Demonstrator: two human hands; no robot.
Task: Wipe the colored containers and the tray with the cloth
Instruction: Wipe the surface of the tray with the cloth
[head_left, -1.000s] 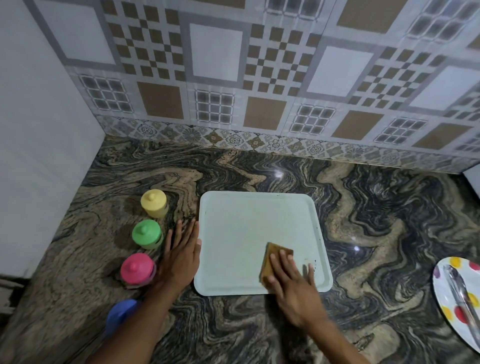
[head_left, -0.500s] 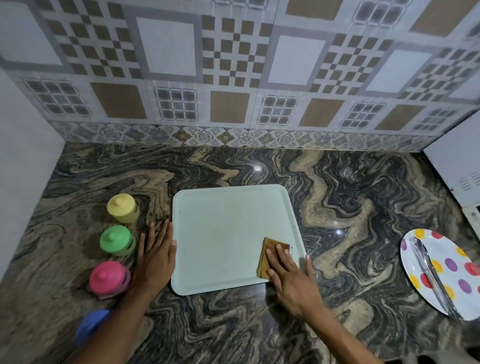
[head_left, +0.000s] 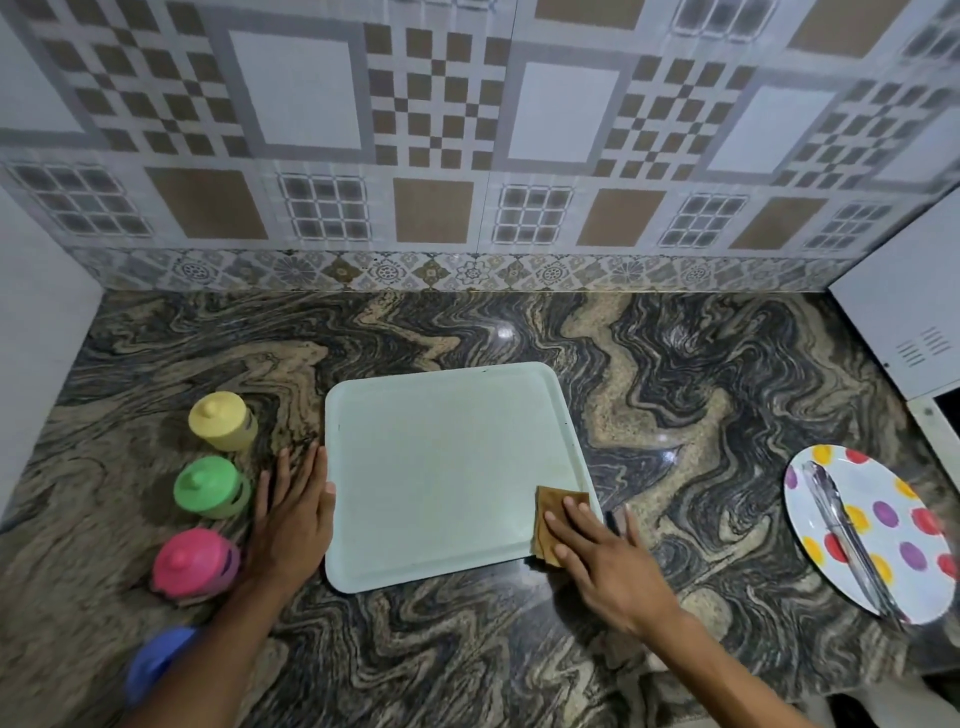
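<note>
On the swirled stone bench (head_left: 467, 649), my left hand (head_left: 293, 514) lies flat against the left rim of the pale tray (head_left: 441, 467) while the straight fingers (head_left: 576, 512) of my right hand (head_left: 608, 561) pin the brown cloth (head_left: 550, 506) on its near right corner — soft and limp, I judge, best pressed flat, not pinched.
</note>
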